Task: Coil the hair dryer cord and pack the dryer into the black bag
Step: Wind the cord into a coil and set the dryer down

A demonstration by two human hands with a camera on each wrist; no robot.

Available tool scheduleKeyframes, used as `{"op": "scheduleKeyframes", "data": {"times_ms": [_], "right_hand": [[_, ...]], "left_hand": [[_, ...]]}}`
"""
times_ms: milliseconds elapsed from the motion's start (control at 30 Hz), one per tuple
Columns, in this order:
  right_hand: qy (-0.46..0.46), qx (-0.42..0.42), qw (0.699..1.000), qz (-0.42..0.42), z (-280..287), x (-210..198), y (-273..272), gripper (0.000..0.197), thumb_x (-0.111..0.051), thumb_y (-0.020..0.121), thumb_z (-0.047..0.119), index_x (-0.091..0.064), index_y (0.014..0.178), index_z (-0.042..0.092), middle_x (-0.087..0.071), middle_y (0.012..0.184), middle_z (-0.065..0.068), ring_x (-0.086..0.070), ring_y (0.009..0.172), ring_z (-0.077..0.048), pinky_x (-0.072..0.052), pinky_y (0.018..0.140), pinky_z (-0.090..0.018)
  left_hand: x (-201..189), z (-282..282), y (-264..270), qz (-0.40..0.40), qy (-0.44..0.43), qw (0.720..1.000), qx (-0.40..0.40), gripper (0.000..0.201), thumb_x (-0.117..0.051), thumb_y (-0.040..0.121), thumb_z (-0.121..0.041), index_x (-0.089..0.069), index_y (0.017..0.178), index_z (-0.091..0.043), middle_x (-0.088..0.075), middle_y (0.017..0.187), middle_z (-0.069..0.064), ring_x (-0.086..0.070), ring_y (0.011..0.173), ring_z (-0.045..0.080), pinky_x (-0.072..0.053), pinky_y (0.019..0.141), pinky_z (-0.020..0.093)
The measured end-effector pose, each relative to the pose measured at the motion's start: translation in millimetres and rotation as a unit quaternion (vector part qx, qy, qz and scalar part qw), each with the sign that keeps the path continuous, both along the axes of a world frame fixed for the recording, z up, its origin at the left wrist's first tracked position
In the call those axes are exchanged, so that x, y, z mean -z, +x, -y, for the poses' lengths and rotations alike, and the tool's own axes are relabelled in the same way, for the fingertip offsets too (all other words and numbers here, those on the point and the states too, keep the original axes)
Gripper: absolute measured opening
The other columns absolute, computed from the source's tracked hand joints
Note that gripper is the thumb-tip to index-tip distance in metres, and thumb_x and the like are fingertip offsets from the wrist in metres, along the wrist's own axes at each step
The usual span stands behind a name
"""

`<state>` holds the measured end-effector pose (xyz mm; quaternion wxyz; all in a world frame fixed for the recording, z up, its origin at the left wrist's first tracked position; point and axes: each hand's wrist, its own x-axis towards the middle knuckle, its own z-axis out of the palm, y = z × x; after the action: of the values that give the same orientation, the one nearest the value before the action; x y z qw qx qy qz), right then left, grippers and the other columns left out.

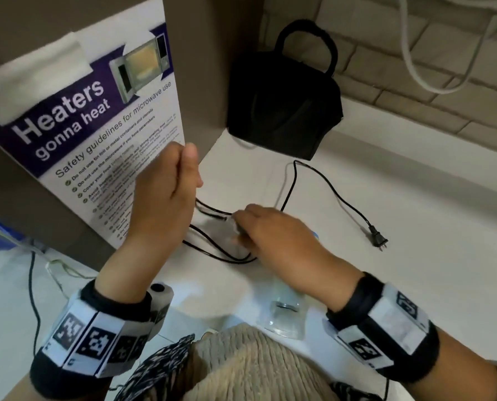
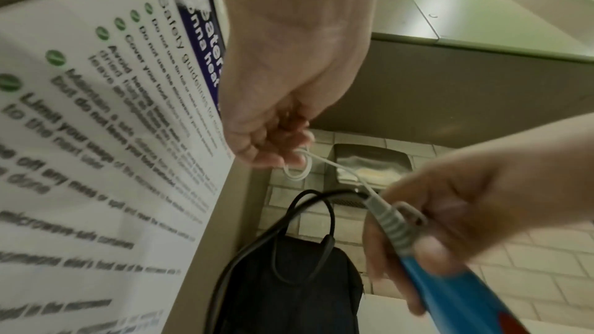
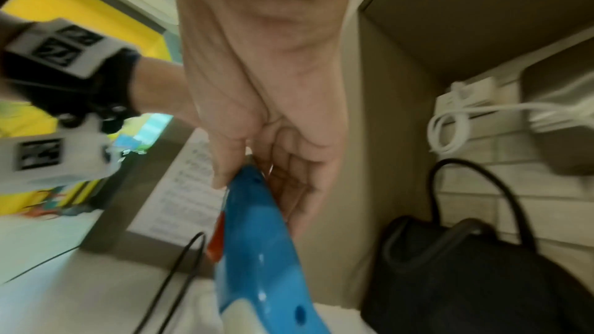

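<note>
While right hand [image 3: 273,136] grips dryer [image 3: 257,250] | left hand [image 1: 169,192] seemingly empty | poster [image 1: 82,111]: "Heaters gonna heat"

One black bag [image 1: 282,105], one hair dryer [image 3: 260,250], one black cord [image 1: 322,183], one plug [image 1: 378,240], one poster [image 1: 96,117], two hands.

even indoor light, soft shadows; wrist views dim, motion-blurred, warped at the edges.

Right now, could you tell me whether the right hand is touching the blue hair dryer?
Touching. The right wrist view shows the right hand with its fingers curled round the blue hair dryer at its handle.
</note>
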<state>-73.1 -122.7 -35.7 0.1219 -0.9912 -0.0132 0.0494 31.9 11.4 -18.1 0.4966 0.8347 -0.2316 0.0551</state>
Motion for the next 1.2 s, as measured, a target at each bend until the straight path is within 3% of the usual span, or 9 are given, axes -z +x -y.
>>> {"op": "scheduleKeyframes", "data": {"times_ms": [133,233,333,500,633,800,933,1033,1200], "right_hand": [[0.103,0.093,0.989,0.048,22,-20,-9,0.007,-0.051,0.093,0.019,-0.046,0.088,0.016,-0.059,0.098,-0.003,-0.06,0.08,-0.027,-0.05,0.073,-0.042],[0.148,0.138,0.976,0.085,27,-27,-16,0.02,-0.054,0.092,0.021,-0.039,0.079,0.021,-0.061,0.096,-0.001,-0.059,0.078,-0.023,-0.049,0.072,-0.04],[0.147,0.154,0.972,0.101,24,-28,-22,0.023,-0.055,0.091,0.025,-0.037,0.079,0.021,-0.059,0.087,0.0,-0.055,0.076,-0.022,-0.046,0.069,-0.039],[0.203,0.164,0.958,0.117,15,-25,-32,0.021,-0.061,0.089,0.025,-0.044,0.1,0.02,-0.057,0.088,0.0,-0.055,0.075,-0.018,-0.044,0.066,-0.031],[0.302,0.191,0.929,0.098,22,-31,-40,0.06,-0.071,0.081,0.032,-0.029,0.122,0.02,-0.054,0.106,-0.003,-0.06,0.093,-0.017,-0.05,0.079,-0.03],[0.314,0.193,0.909,0.196,45,-47,-48,0.093,-0.079,0.072,0.035,-0.013,0.137,0.034,-0.032,0.135,0.004,-0.041,0.125,-0.008,-0.038,0.102,-0.016],[0.296,0.066,0.924,0.233,55,-82,-44,0.101,-0.083,0.065,0.037,-0.017,0.142,0.033,-0.023,0.145,0.01,-0.018,0.14,-0.002,-0.022,0.115,-0.023],[0.283,-0.008,0.937,0.206,61,-101,-38,0.09,-0.084,0.066,0.03,-0.033,0.14,0.026,-0.038,0.141,0.005,-0.029,0.137,-0.009,-0.027,0.115,-0.037],[0.334,-0.019,0.928,0.163,78,-102,-25,0.06,-0.08,0.072,0.024,-0.049,0.122,0.029,-0.047,0.112,0.01,-0.046,0.115,-0.015,-0.037,0.102,-0.026]], "left_hand": [[-7,8,-13,-0.013,-0.014,1.0,0.013,0.05,-0.032,0.099,-0.037,-0.049,0.07,0.0,-0.059,0.064,0.014,-0.055,0.059,0.013,-0.043,0.061,0.031],[1,18,-23,-0.121,0.03,0.987,0.099,0.053,-0.032,0.097,-0.048,-0.064,0.069,-0.017,-0.067,0.069,-0.003,-0.062,0.07,0.008,-0.049,0.072,0.032],[3,30,-34,-0.217,0.057,0.959,0.171,0.047,-0.032,0.096,-0.054,-0.07,0.088,-0.027,-0.072,0.088,-0.009,-0.065,0.092,0.008,-0.048,0.091,0.034],[-22,55,-41,-0.287,-0.053,0.936,0.195,0.026,-0.05,0.096,-0.035,-0.07,0.093,-0.018,-0.074,0.099,0.009,-0.068,0.098,0.019,-0.051,0.09,0.029],[-48,66,-41,-0.391,-0.2,0.876,0.202,0.017,-0.049,0.095,-0.014,-0.065,0.099,-0.008,-0.077,0.091,0.005,-0.071,0.095,0.017,-0.049,0.097,0.034],[-77,66,-41,-0.418,-0.26,0.835,0.245,0.025,-0.046,0.097,-0.013,-0.061,0.115,-0.006,-0.071,0.065,0.0,-0.067,0.064,0.014,-0.056,0.072,0.028],[-98,60,-44,-0.358,-0.161,0.85,0.352,0.024,-0.042,0.098,-0.019,-0.064,0.103,-0.011,-0.06,0.056,0.0,-0.042,0.04,0.013,-0.044,0.046,0.022],[-104,59,-44,-0.322,-0.057,0.839,0.435,0.028,-0.044,0.096,-0.033,-0.06,0.081,-0.016,-0.056,0.049,0.001,-0.043,0.045,0.023,-0.036,0.04,0.016],[-106,60,-35,-0.339,-0.058,0.818,0.462,0.033,-0.041,0.09,-0.038,-0.058,0.074,-0.015,-0.049,0.045,-0.002,-0.037,0.038,0.009,-0.032,0.038,0.014]]}}
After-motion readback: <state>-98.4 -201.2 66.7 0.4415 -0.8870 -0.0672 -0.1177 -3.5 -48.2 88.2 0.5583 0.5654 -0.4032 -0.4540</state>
